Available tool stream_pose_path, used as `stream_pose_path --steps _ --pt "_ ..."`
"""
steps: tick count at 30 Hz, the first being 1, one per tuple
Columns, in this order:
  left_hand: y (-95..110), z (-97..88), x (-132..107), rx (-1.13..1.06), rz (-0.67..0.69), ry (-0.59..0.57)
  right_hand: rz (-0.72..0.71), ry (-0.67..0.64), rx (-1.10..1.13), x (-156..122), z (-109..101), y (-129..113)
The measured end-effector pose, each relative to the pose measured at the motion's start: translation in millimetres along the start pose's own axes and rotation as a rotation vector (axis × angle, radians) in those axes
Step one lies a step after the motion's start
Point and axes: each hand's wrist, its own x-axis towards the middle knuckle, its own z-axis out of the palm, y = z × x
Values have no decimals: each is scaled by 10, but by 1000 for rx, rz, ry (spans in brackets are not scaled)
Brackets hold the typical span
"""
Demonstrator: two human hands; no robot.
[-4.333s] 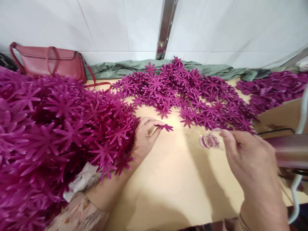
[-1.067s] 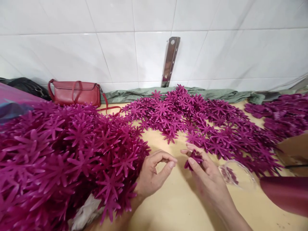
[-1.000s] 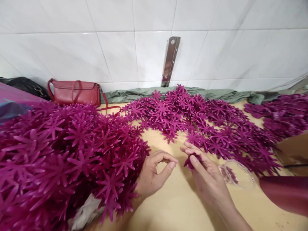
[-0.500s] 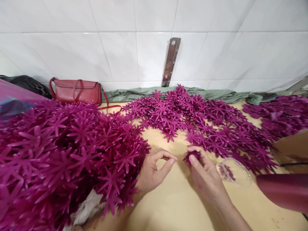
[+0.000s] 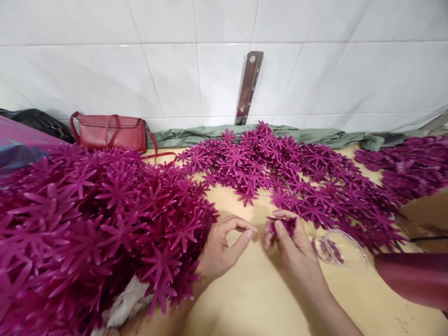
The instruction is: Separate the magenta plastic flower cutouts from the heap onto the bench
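My right hand point(image 5: 297, 245) is closed on small magenta fabric flower pieces point(image 5: 285, 226), held between thumb and fingers above the tabletop. A short gap to the left, my left hand point(image 5: 224, 247) is curled with thumb and index tips together. Whether anything tiny sits in that pinch is too small to tell. Beside my left wrist rises a large heap of magenta star-shaped fabric flowers point(image 5: 122, 228). Right of my right hand stands a clear plastic cup point(image 5: 345, 249) with dark magenta bits in or behind it.
More flowers point(image 5: 238, 161) spread along the back of the yellow tabletop point(image 5: 245, 298). A red handbag point(image 5: 111, 133), green cloth point(image 5: 196, 136) and metal bracket point(image 5: 249, 88) are by the tiled wall. At right are a dark red rounded object point(image 5: 413, 277) and another magenta pile point(image 5: 416, 161).
The fingers of my right hand have shifted around the flower pieces, which look more spread out. My left hand has stayed almost still.
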Motion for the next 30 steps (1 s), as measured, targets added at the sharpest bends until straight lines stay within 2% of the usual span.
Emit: stream_pose_path --steps 4,8,12,16,20,22,26,30 --pt "-1 4 -3 12 6 -16 94 -16 -18 -20 -17 4" --pt "6 7 1 26 26 -45 125 -6 -44 -28 -41 11" --pt "-5 10 9 -10 38 -55 140 -20 115 -26 6 -13" --pt "-41 5 8 -30 -3 3 99 -92 247 18 36 -41" --pt "-54 -1 1 -37 -53 29 142 -42 299 37 10 -82" --pt "-50 -1 -1 -35 -47 19 156 -59 314 28 7 -107" --pt "-41 5 -2 0 -42 -7 138 -121 254 14 23 -112" --pt "-39 6 0 -1 -41 -9 81 -93 119 1 3 -75"
